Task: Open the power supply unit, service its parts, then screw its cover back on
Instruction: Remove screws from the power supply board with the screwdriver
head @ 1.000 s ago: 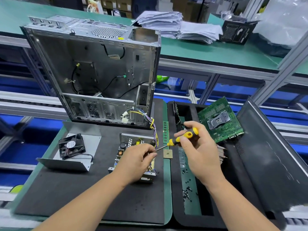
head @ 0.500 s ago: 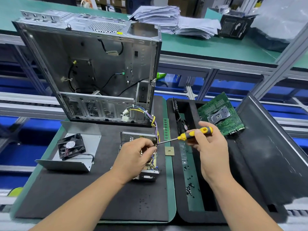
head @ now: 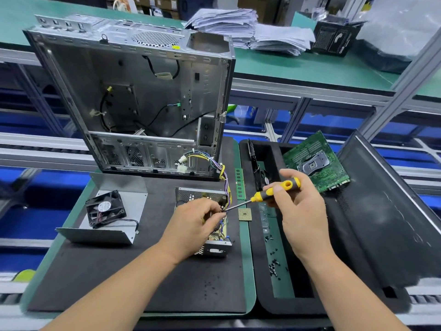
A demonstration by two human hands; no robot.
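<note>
The opened power supply unit lay on the black mat, just in front of the upright empty computer case, its bundle of coloured wires running up toward the case's lower right corner. Bare mat stretched between the unit and the near edge, and more lay between it and the removed cover to the left, on which a black fan sat. To the right, a processor chip and a green memory stick rested on the mat's green border, beside a black foam tray with loose screws in its channel and a green motherboard propped at its far end. A green bench with stacked papers stood behind. The left hand rested over the unit, fingers curled and pinching at the tip of the screwdriver; what lay between the fingertips could not be made out. The right hand gripped the yellow-and-black handle, shaft slanting down-left to the unit.
</note>
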